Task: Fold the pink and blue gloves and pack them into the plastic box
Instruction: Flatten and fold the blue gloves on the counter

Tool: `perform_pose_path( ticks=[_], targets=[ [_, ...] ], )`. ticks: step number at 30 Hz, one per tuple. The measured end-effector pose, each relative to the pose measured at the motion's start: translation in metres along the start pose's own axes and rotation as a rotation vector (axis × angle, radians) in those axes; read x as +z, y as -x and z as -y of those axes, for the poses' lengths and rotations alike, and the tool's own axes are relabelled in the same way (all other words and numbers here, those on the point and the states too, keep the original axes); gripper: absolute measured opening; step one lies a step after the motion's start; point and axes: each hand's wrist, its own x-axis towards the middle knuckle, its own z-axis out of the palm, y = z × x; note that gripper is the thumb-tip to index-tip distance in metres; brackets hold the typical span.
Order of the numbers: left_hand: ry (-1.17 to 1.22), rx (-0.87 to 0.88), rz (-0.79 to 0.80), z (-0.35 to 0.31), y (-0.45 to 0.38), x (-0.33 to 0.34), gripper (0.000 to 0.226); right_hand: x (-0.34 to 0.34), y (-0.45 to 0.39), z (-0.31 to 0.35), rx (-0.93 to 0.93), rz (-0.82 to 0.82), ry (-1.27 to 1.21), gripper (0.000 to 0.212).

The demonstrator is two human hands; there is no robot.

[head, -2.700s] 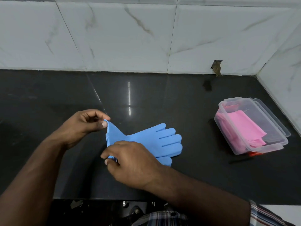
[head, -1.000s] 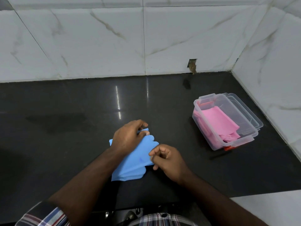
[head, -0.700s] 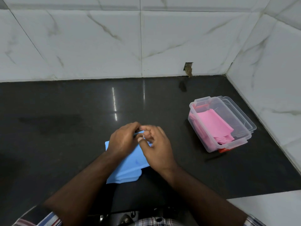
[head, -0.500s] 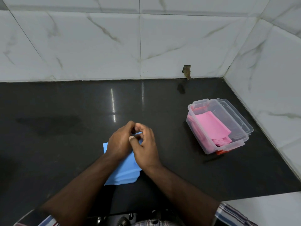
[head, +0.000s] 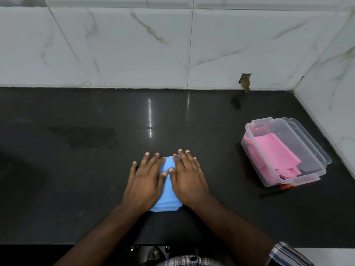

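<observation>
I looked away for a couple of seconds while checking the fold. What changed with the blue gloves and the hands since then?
The blue gloves, earlier spread out with their fingers showing, are now folded into a compact bundle. The left hand and right hand, which were pinching the edges, now press flat on top. The plastic box with the pink gloves inside looks unchanged on the counter.

Blue gloves [head: 167,196] mostly under both hands

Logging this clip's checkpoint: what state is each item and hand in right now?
blue gloves: folded, flat on the counter, pressed under both hands
pink gloves: folded, inside the box
plastic box: open, no lid on
left hand: flat, fingers spread
right hand: flat, pressing
</observation>
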Motion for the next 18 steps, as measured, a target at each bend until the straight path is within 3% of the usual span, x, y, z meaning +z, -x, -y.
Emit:
perform_pose_path(
  ticks=[7,18],
  targets=[
    [-0.146,-0.013,0.053,0.0051,0.0071,0.0058,0.062,-0.0047,0.0015,-0.0053,-0.031,0.1,0.113,0.063],
    [-0.185,-0.069,0.087,-0.0004,0.0052,0.0061,0.064,-0.0062,-0.0002,-0.0051,-0.042,0.15,0.14,0.064]
  ],
)
